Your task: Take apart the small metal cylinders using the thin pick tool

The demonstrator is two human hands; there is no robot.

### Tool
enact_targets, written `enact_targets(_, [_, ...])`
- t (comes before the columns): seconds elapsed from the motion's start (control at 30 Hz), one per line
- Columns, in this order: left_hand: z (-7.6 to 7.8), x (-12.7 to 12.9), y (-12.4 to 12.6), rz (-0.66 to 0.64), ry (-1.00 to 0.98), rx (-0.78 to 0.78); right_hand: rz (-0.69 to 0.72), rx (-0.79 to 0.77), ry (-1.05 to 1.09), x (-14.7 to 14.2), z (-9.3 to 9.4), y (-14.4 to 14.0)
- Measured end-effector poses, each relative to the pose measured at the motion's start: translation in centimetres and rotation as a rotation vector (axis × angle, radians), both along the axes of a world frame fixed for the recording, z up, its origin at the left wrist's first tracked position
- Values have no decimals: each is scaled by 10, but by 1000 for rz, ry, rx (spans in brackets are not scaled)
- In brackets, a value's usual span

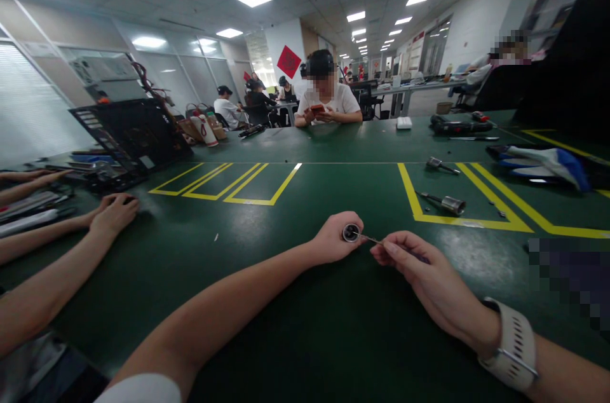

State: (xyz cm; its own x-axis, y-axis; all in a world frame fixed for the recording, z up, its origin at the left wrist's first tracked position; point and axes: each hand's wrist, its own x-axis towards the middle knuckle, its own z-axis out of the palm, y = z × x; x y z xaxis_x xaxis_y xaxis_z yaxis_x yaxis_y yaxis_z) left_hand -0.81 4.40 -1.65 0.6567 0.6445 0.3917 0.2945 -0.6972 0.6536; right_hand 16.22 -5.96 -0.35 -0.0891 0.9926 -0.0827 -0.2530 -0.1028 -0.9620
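1. Stretching across the whole view lay a green table (295,301) marked with yellow lines (419,215).
2. An open black case (136,136) stood at the far left, holding dark parts too blurred to name.
3. The left hand (333,241) was closed around a small metal cylinder (351,232) just above the tabletop.
4. The right hand (410,263) pinched a thin metal tool (370,239) touching that cylinder.
5. No writing could be read.

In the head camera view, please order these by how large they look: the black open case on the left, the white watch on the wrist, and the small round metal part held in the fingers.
1. Black open case, though it lies farther away.
2. White watch, enlarged by nearness.
3. Round metal part in the left hand, clearly smallest.
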Motion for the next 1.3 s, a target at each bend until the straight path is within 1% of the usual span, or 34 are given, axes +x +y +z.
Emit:
enact_targets(0.1, [-1, 0, 1, 8, -16, -32, 10, -13, -1, 0, 2, 0])
enact_targets(0.2, [-2, 0, 2, 30, -5, -18, 14, -15, -1, 0, 1, 0])
enact_targets(0.33, [-2, 1, 1, 131, 47, 24, 16, -18, 32, 0, 0, 0])
enact_targets(0.43, [-1, 1, 1, 197, 89, 47, -22, -19, 87, 1, -2, 1])
enact_targets(0.6, [-3, 1, 2, 272, 149, 29, -140, 5, 168, 4, -6, 3])
enact_targets(0.7, [-4, 1, 2, 263, 192, 79, -168, 15, 162, 4, -8, 4])
enact_targets(0.77, [-4, 1, 1, 227, 231, 141, -139, 30, 129, 4, -7, 3])
enact_targets(0.87, [-1, 2, -2, 165, 311, 217, -78, 47, 23, 1, -5, 2])
enact_targets(1.0, [3, 3, -6, 131, 407, 288, -67, 60, -140, 0, -5, 1])
enact_targets(1.17, [4, 3, -8, 124, 432, 321, -95, 99, -290, 2, -9, 2])
enact_targets(1.3, [4, 5, -10, 145, 469, 324, -143, 102, -270, 4, -10, 1])
